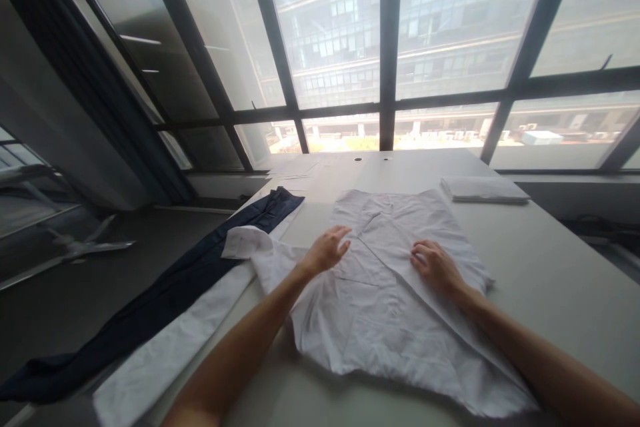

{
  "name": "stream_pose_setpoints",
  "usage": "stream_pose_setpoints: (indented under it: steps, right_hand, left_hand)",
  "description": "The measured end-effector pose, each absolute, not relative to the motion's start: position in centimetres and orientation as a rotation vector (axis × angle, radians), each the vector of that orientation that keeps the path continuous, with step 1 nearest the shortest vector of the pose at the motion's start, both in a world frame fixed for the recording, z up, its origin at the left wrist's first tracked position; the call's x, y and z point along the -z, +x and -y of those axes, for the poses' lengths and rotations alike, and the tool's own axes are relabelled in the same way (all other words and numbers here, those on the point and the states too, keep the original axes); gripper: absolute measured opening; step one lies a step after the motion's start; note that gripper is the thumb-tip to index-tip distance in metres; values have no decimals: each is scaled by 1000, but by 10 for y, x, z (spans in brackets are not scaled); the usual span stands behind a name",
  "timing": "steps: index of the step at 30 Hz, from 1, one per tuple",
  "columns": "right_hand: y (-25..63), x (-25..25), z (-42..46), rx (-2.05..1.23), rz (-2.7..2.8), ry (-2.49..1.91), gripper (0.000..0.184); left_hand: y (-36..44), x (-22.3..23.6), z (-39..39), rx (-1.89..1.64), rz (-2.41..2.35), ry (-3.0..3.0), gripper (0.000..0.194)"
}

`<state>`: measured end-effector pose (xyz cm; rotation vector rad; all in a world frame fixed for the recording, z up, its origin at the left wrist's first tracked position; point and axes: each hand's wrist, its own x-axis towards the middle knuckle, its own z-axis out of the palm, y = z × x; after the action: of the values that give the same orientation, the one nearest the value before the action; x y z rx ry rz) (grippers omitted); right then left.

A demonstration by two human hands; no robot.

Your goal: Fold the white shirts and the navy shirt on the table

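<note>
A white long-sleeved shirt [380,307] lies spread on the table, creased, with one sleeve [280,257] reaching out to the left and its cuff over dark cloth. My left hand [327,248] is above the shirt's left part, thumb and fingers apart, holding nothing. It cannot be told whether its fingertips touch the cloth. On the right part of the shirt rests my right hand [436,265], fingers loosely bent against the fabric, with no cloth visibly pinched. A long fold runs diagonally across the shirt between the two hands.
Dark blue trousers [165,293] and a white garment [175,347] lie along the left edge of the white table [550,273]. A folded white cloth [484,189] sits at the far right. Papers [295,167] lie at the far left, before large windows.
</note>
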<state>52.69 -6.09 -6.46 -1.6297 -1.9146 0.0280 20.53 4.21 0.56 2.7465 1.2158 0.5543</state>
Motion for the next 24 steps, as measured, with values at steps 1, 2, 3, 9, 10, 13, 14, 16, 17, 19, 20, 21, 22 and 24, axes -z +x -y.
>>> stream_pose_setpoints:
  steps: [1,2,3,9,10,13,14,16,17,19,20,21,22,24]
  right_hand:
    - [526,62,62,-34,1909,-1628,17]
    - [524,59,63,-35,1907,-1629,16]
    - [522,56,64,-31,1908,-1633,16]
    - [519,48,63,-91,1729,-1701,16]
    - [522,46,62,-120,1657,-1687,17]
    - [546,34,60,-210,1435,-1585,23]
    - [559,29,62,-227,1354,-1561,25]
    - [593,23,73,-224,1181,-1550,30]
    - [613,23,82,-194,1098,-1570,31]
    - [658,31,107,-143,940,-1612,31]
    - [682,37,122,-152,882,-1651,31]
    - [705,45,137,-166,869,-1685,30]
    - [725,53,151,-167,857,-1732,27]
    - [756,64,171,-82,792,-1911,20]
  left_hand:
    - [214,4,-35,-516,-1115,2777,43]
    - [220,12,-30,-475,-1051,2800,44]
    - [224,20,-26,-439,-1033,2814,45]
    - [223,42,-26,-393,-1119,2780,55]
    - [222,44,-28,-377,-1118,2778,56]
    - [221,48,-33,-348,-1112,2794,53]
    - [221,49,-33,-354,-1112,2802,53]
    - [221,51,-34,-377,-1110,2819,51]
    - [221,52,-35,-387,-1110,2828,51]
    - [221,54,-36,-397,-1113,2840,51]
    - [221,54,-36,-401,-1114,2844,51]
    - [222,55,-37,-406,-1116,2847,51]
    - [222,55,-37,-411,-1116,2850,50]
    - [222,55,-39,-417,-1116,2855,50]
